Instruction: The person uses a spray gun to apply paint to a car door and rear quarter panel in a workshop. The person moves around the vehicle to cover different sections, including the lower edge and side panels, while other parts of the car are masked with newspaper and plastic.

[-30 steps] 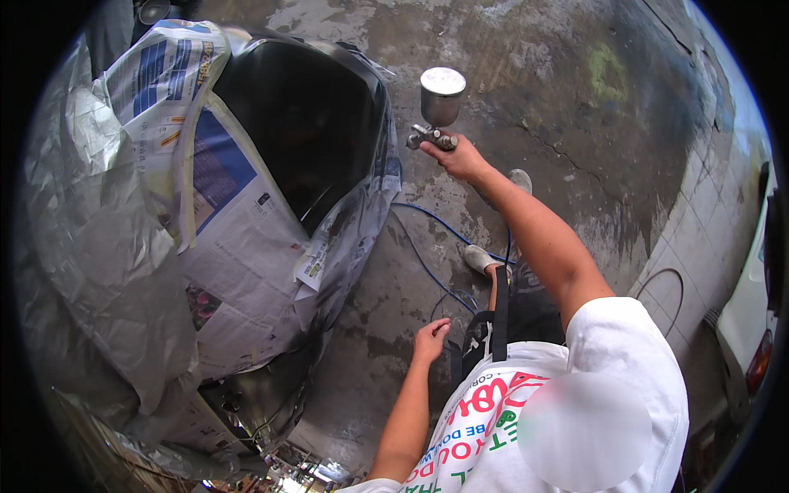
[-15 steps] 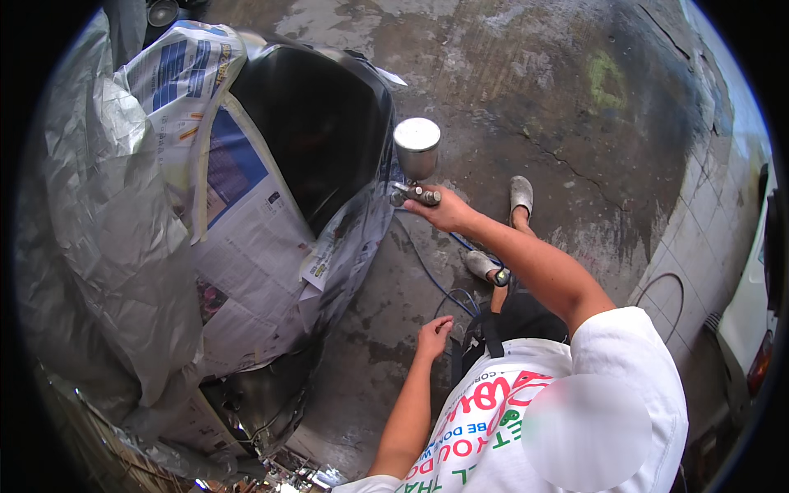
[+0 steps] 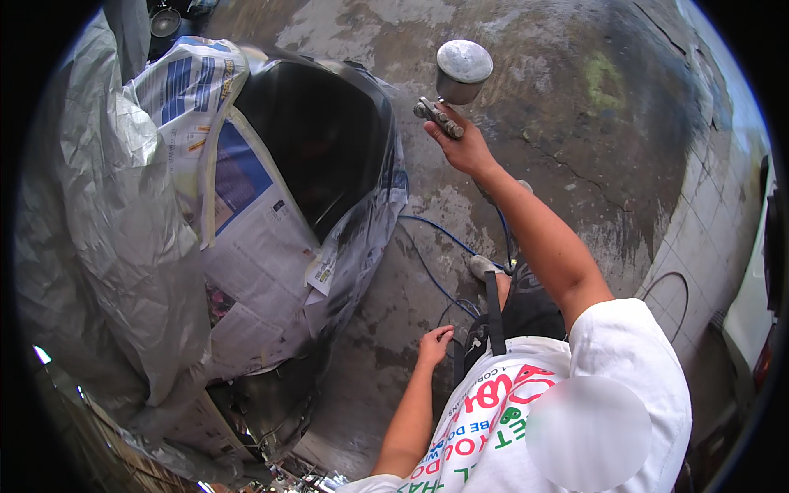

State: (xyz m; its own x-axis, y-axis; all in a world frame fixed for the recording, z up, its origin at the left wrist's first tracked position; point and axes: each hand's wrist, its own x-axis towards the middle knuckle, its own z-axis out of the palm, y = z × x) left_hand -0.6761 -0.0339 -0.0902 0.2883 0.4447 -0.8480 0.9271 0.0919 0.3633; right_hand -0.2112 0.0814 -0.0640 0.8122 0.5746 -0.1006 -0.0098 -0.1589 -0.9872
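Metal glints on the spray gun [image 3: 450, 86], whose round silver cup sits on top while the right hand [image 3: 468, 148] is wrapped closed around its grip, arm stretched out over the stained concrete floor [image 3: 575, 99]. The gun is held up in the air, just to the right of the black car panel [image 3: 316, 140], not touching it. Newspaper [image 3: 246, 238] and grey plastic sheeting [image 3: 107, 222] are taped around that dark panel, covering the rest of the vehicle on the left. A blue hose [image 3: 436, 238] trails across the floor between the masked panel and the person's legs. The left hand [image 3: 434, 345] hangs low near the waist, fingers loosely curled; whether it grips the hose there, I cannot tell. The person wears a white shirt [image 3: 526, 411] with coloured print and dark shorts.
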